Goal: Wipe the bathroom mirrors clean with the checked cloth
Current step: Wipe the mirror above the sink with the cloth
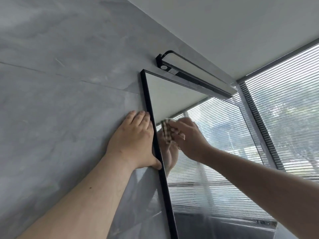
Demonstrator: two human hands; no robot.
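Observation:
A black-framed mirror (212, 152) hangs on the grey tiled wall and reflects window blinds. My right hand (188, 137) holds a bunched brown-and-cream checked cloth (168, 129) and presses it on the glass near the upper left of the mirror. My left hand (133, 140) lies flat on the wall beside the mirror's left frame (156, 144), fingers straight, thumb touching the frame edge. The hand's reflection shows in the glass just right of the frame.
A black bar lamp (195, 73) is fixed to the wall right above the mirror. A window with horizontal blinds (284, 107) fills the right side. The white ceiling (224, 23) is close overhead.

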